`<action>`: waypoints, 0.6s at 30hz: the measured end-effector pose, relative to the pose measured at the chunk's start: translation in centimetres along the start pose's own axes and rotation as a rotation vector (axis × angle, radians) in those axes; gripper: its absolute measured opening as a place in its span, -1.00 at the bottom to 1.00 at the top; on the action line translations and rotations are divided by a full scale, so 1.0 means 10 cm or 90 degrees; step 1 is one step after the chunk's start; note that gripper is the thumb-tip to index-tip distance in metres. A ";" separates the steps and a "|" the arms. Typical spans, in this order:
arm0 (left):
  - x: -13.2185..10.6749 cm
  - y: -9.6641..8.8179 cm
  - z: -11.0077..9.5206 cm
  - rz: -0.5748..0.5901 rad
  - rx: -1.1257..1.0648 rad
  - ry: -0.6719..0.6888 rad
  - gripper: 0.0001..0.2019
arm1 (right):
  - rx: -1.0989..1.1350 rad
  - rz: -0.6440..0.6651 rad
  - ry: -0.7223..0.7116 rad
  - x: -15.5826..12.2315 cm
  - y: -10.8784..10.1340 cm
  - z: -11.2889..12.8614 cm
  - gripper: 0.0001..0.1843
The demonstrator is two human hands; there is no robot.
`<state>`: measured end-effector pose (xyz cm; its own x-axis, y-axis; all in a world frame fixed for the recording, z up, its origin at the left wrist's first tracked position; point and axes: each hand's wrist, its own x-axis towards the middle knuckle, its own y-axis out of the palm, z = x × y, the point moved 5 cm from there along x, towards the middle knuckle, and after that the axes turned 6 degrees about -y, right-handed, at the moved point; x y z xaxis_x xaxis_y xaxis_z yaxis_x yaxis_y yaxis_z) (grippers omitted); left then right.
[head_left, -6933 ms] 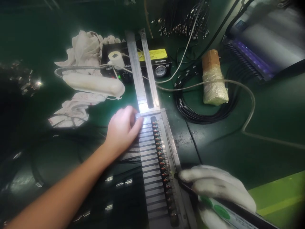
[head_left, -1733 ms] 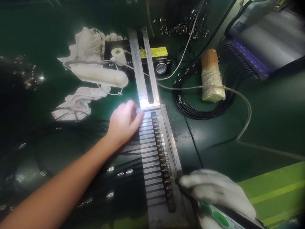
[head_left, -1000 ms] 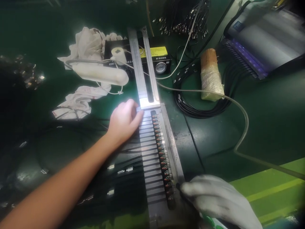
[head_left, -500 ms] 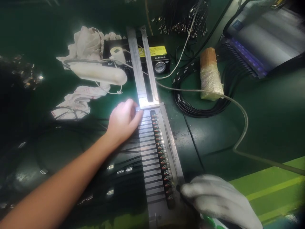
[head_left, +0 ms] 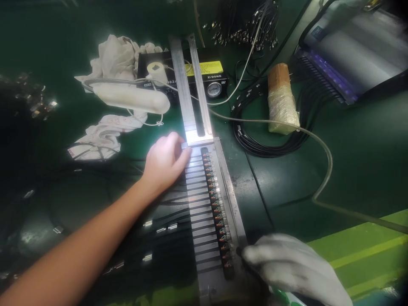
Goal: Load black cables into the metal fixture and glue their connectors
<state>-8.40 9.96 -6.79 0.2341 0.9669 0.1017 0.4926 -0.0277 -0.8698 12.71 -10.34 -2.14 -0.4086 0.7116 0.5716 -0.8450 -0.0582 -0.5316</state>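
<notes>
A long metal wire jig (head_left: 200, 223) runs down the middle of the view, its slots holding several black cables side by side. The cables' stripped ends, with small copper-coloured and green wires (head_left: 218, 208), lie over a dark channel. Bare, my left hand (head_left: 165, 157) is closed on the jig's upper left edge, thumb on top, near the raised hinged metal frame (head_left: 182, 85). My right hand (head_left: 287, 263), in a white glove, has its fingers curled together against the jig's lower right edge; its fingertips are dark and partly hidden. Something green (head_left: 282, 296) shows beneath it.
Behind the jig stands a black control box (head_left: 219, 78) with a gauge. White cloths (head_left: 116, 59) and a white lamp-like piece (head_left: 134, 97) lie left. Right are a coil of black cable (head_left: 251, 146), a wrapped roll (head_left: 282, 100) and a clear tube (head_left: 330, 161). Loose cables (head_left: 168, 228) lie lower left.
</notes>
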 end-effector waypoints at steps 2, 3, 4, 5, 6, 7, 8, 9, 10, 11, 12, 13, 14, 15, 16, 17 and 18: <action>0.00 0.00 0.00 0.000 0.003 0.000 -0.84 | 0.005 -0.007 0.004 0.02 0.00 -0.01 -0.89; 0.00 0.00 -0.01 0.000 0.004 0.000 -0.83 | 0.006 -0.014 0.007 0.03 0.00 -0.02 -0.90; 0.00 0.00 -0.01 0.001 0.004 -0.001 -0.83 | 0.007 -0.017 0.009 0.04 0.00 -0.02 -0.91; 0.00 0.00 -0.01 0.002 0.005 -0.003 -0.83 | 0.006 -0.020 0.010 0.05 0.00 -0.03 -0.92; 0.00 0.00 -0.02 0.003 0.005 -0.005 -0.83 | 0.006 -0.020 0.011 0.05 0.00 -0.03 -0.92; 0.00 -0.01 -0.02 0.003 0.005 -0.005 -0.83 | 0.007 -0.018 0.013 0.05 0.00 -0.03 -0.92; 0.00 -0.01 -0.02 0.003 0.006 -0.007 -0.84 | 0.009 -0.017 0.018 0.05 0.01 -0.03 -0.91; 0.01 -0.01 -0.02 0.004 0.006 -0.008 -0.84 | 0.012 -0.019 0.023 0.05 0.01 -0.03 -0.89; 0.01 -0.01 -0.03 0.006 0.006 -0.009 -0.84 | 0.015 -0.022 0.031 0.05 0.01 -0.03 -0.88; 0.01 -0.01 -0.03 0.007 0.006 -0.010 -0.84 | 0.017 -0.026 0.043 0.05 0.00 -0.03 -0.87; 0.01 -0.01 -0.03 0.008 0.005 -0.011 -0.84 | 0.019 -0.028 0.052 0.04 0.00 -0.03 -0.88; 0.01 -0.01 -0.03 0.010 0.005 -0.013 -0.84 | 0.018 -0.031 0.058 0.04 0.00 -0.03 -0.88; 0.01 -0.01 -0.03 0.009 0.004 -0.013 -0.84 | 0.015 -0.032 0.061 0.03 0.01 -0.02 -0.89; 0.01 -0.01 -0.03 0.008 0.003 -0.012 -0.84 | 0.011 -0.034 0.062 0.03 0.01 -0.02 -0.88; 0.01 -0.01 -0.03 0.005 0.003 -0.011 -0.84 | 0.006 -0.040 0.063 0.01 0.02 -0.01 -0.88; 0.01 -0.01 -0.03 0.005 0.003 -0.010 -0.84 | 0.002 -0.051 0.067 0.00 0.02 0.00 -0.88; 0.01 -0.01 -0.02 0.004 0.003 -0.010 -0.84 | 0.000 -0.065 0.073 -0.02 0.03 0.01 -0.88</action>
<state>-8.23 9.99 -6.57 0.2245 0.9704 0.0886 0.4870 -0.0329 -0.8728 12.52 -10.55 -2.35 -0.2779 0.7895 0.5473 -0.8801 0.0190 -0.4744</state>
